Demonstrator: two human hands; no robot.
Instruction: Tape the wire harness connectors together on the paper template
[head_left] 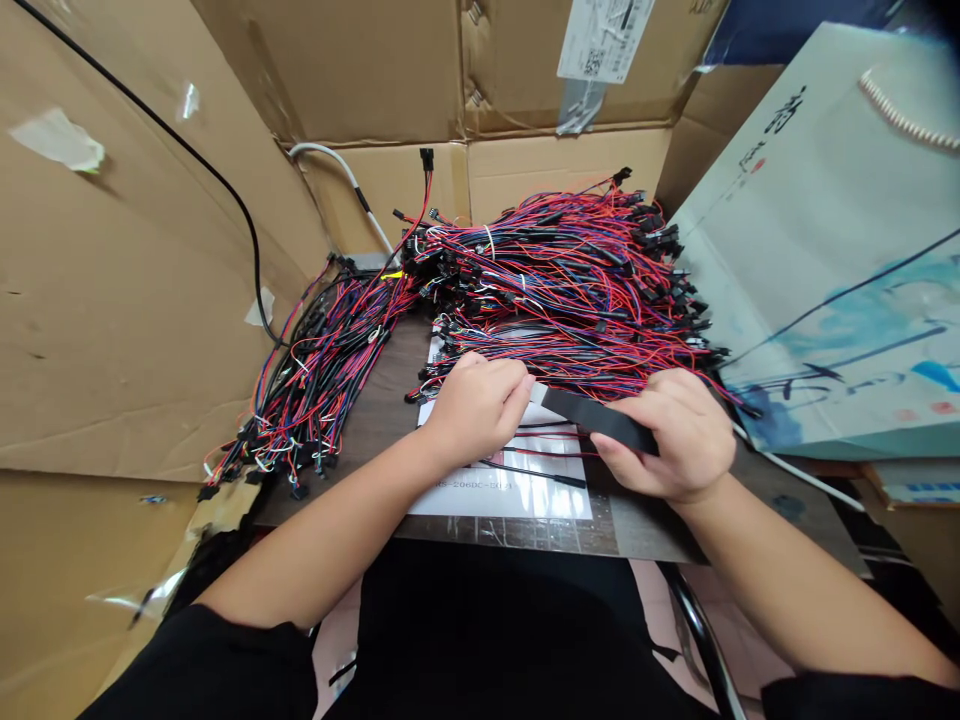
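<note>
A band of black tape (596, 415) stretches between my two hands above the front of the table. Its pale end sits at the fingertips of my left hand (480, 408), which is closed in a pinch on it. My right hand (679, 435) is wrapped round the other end, thumb below; the palm hides the rest of the tape. Under the hands, a few loose wires and a black-sleeved cable (536, 473) lie on a white printed sheet (517, 500). Just behind my hands lies a bundle of red, blue and black wires (577, 355) with black connectors.
More wire harnesses (555, 260) are heaped at the back, and another pile (330, 360) covers the table's left side. Cardboard walls (150, 220) enclose the left and back. A large pale paper bag (847, 260) stands at the right. A white cable (802, 475) runs along the right side.
</note>
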